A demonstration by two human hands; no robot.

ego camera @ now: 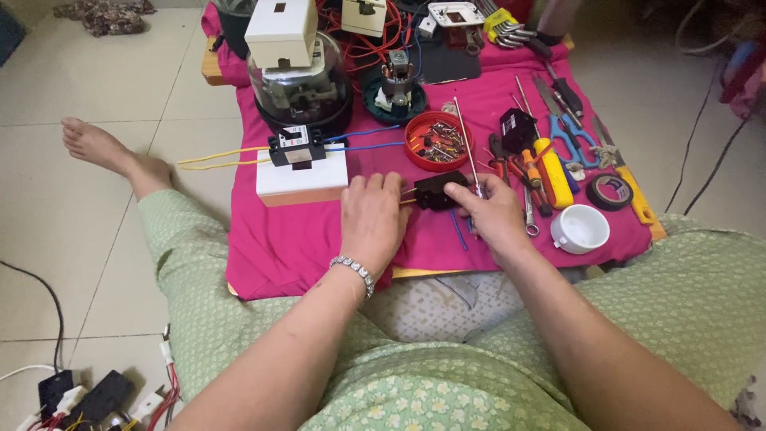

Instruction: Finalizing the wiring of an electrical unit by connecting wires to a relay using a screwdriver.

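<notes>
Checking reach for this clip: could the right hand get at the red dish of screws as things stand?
Probably yes: the red dish of screws sits just beyond the right hand, uncovered, with only a thin rod beside it.

We are in a home used as a makeshift repair spot: a tiled floor [104, 120], a pink cloth [287, 239] on a low board, tools [550, 160] at right, an electric meter [299, 88] at the far end.
</notes>
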